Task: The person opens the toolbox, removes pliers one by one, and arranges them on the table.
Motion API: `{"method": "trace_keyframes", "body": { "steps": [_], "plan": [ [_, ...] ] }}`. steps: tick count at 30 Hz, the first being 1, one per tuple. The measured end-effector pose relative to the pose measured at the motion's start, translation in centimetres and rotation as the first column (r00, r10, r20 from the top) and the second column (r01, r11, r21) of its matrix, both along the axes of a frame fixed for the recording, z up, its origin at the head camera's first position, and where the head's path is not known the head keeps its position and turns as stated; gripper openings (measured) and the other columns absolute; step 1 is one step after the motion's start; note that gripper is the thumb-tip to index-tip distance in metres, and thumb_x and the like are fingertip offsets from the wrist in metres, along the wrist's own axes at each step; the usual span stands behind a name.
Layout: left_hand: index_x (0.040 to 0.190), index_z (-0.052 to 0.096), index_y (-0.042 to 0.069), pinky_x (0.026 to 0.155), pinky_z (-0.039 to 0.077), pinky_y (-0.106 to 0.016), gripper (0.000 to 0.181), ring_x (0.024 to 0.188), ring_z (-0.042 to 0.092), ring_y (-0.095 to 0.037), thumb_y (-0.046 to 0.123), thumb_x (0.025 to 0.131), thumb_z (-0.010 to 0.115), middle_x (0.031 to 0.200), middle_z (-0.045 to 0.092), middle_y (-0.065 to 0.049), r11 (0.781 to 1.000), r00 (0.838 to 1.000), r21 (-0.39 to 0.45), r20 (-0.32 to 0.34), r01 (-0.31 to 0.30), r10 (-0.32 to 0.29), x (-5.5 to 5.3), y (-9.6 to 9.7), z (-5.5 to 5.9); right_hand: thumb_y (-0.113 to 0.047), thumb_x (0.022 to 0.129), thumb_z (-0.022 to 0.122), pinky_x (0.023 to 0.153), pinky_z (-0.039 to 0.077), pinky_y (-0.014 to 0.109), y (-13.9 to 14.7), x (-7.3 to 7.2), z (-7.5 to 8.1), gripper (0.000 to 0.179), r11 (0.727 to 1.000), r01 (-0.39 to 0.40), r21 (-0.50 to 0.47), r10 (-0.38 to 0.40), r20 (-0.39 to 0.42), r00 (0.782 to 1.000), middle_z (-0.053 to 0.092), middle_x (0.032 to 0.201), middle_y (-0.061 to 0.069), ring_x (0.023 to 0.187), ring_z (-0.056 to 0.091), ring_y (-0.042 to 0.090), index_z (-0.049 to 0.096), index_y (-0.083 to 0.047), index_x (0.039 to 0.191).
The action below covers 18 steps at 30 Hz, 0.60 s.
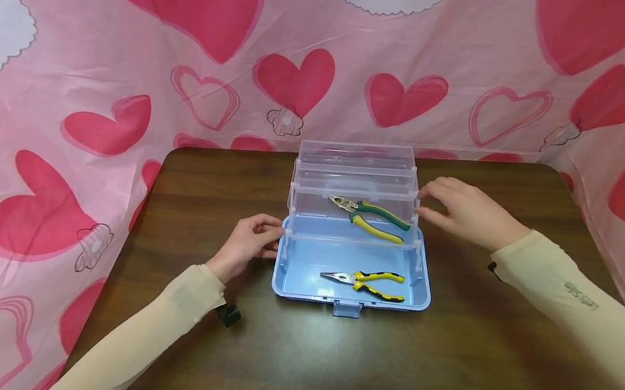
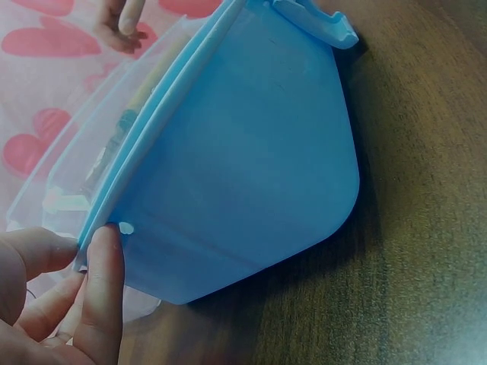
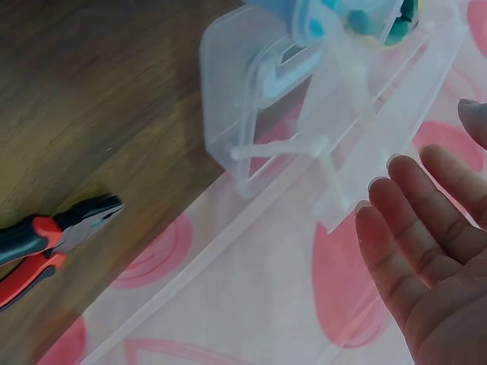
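Note:
A blue toolbox (image 1: 298, 271) with clear fold-out trays (image 1: 311, 204) and a raised clear lid (image 1: 352, 154) stands on the table. My left hand (image 1: 248, 242) pinches the rim at its left back corner, thumb and fingers on either side in the left wrist view. Beside the right end of the trays is my right hand (image 1: 459, 210); its fingers (image 3: 415, 228) are loosely extended in the right wrist view and hold nothing. Green-and-yellow combination pliers (image 1: 376, 219) lie in a clear tray. On the blue floor below rest yellow-and-black needle-nose pliers (image 1: 363, 281).
Red-and-black pliers (image 3: 57, 239) lie on the wooden table (image 1: 326, 366), seen only in the right wrist view. A blue latch (image 1: 347, 310) sticks out at the toolbox's front. Pink heart-patterned cloth (image 1: 215, 33) hangs behind and beside the table.

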<state>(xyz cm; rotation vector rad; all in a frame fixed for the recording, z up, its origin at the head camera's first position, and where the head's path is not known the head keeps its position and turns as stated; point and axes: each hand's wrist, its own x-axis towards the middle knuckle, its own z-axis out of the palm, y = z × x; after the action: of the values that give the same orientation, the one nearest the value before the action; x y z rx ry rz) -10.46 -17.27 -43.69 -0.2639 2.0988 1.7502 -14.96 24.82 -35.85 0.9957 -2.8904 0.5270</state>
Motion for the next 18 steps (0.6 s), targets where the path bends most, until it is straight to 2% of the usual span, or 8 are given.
{"method": "trace_keyframes", "body": {
  "steps": [9,15,18],
  "plan": [
    [0.130,0.064,0.003,0.077,0.065,-0.034,0.034,0.083,0.067,-0.022,0.017,0.101,0.071,0.116,0.071,-0.017,1.000,1.000,0.009,0.001,-0.005,0.005,0.0,-0.1,-0.1,-0.017,0.090,0.083,0.088,0.062,0.049,-2.6,0.3,0.0,0.031,0.999,-0.047,-0.022,0.047,0.004,0.999,0.070,0.112,0.012,0.099,0.064,0.027,0.071,-0.005,0.116],
    [0.130,0.065,0.003,0.076,0.065,-0.034,0.034,0.083,0.067,-0.023,0.018,0.100,0.072,0.116,0.072,-0.016,1.000,1.000,0.005,-0.003,0.005,-0.005,-0.1,0.0,-0.2,-0.020,0.090,0.084,0.090,0.061,0.050,-4.4,0.1,-0.6,0.036,0.996,-0.093,0.001,0.093,-0.005,0.996,0.073,0.116,0.014,0.104,0.069,0.030,0.073,-0.002,0.119],
    [0.130,0.065,0.003,0.076,0.065,-0.033,0.034,0.083,0.067,-0.022,0.018,0.101,0.072,0.115,0.072,-0.016,1.000,1.000,0.011,-0.004,0.002,-0.002,-0.1,0.0,-0.3,-0.022,0.090,0.083,0.088,0.062,0.048,-5.2,0.2,-0.8,0.038,0.994,-0.110,0.026,0.110,0.017,0.994,0.074,0.113,0.013,0.098,0.072,0.028,0.073,-0.001,0.120]
  ]
}}
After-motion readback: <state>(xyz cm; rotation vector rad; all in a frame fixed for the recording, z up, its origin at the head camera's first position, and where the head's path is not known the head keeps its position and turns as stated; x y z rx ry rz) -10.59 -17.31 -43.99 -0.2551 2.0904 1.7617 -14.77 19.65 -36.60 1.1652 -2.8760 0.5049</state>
